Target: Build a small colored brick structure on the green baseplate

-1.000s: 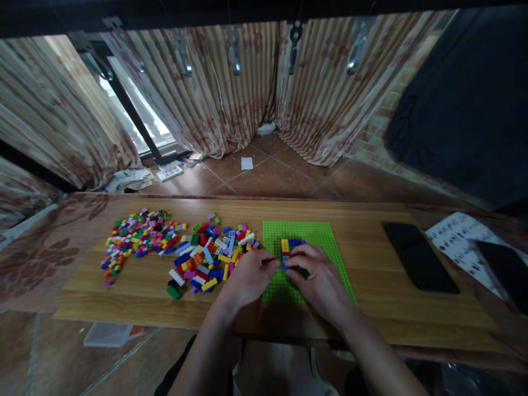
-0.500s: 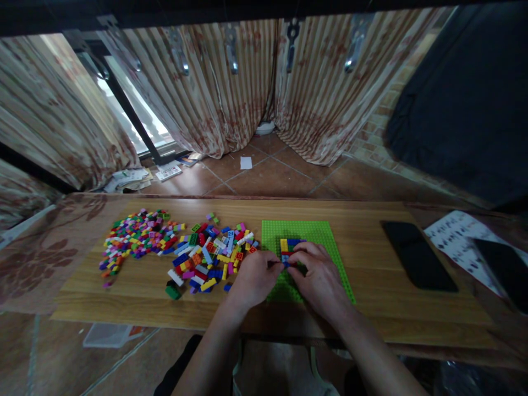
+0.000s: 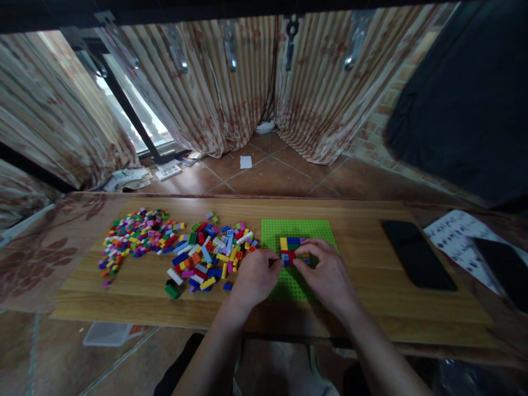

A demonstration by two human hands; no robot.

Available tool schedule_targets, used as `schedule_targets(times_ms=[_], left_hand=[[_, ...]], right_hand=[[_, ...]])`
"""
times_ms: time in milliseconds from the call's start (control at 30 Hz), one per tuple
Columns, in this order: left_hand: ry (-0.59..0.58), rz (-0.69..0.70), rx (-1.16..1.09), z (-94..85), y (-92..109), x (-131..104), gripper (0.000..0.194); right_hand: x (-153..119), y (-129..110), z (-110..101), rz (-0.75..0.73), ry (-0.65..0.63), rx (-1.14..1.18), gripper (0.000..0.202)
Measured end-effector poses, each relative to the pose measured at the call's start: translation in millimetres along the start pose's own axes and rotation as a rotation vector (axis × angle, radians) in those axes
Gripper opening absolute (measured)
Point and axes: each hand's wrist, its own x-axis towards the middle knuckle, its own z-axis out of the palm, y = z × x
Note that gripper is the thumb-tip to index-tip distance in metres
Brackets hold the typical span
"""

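Note:
A low block of toy bricks (image 3: 292, 241), with yellow, blue, red and other colours, sits on the green baseplate (image 3: 322, 228). At its near left corner is my left hand (image 3: 258, 275), thumb and forefinger pressed together beside a small blue brick (image 3: 284, 263). Whatever those fingertips hold is hidden. My right hand (image 3: 328, 272) reaches over the block from the right. Its thumb and forefinger close round a red brick (image 3: 291, 256) in the block's near part. The right side of the block is partly covered by that hand.
Left of the baseplate lies a loose pile of larger bricks (image 3: 202, 258), with a heap of smaller bricks (image 3: 140, 234) farther left. A black phone-like slab (image 3: 416, 256) rests on the wooden tabletop (image 3: 367, 220) at right. Beside it are a printed sheet (image 3: 457, 236) and another dark device (image 3: 501, 269).
My right hand has shifted slightly right, away from the left fingertips. More of the block shows now, including the red brick and the small blue brick. My left hand has barely moved.

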Motion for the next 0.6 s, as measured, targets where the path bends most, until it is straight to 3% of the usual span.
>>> schedule_targets(times_ms=[600], left_hand=[[-0.011,-0.012,0.009,-1.5,3.3,-0.5,0.024]], right_hand=[[-2.0,-5.3,8.1,-0.008,0.015,-0.092,0.005]])
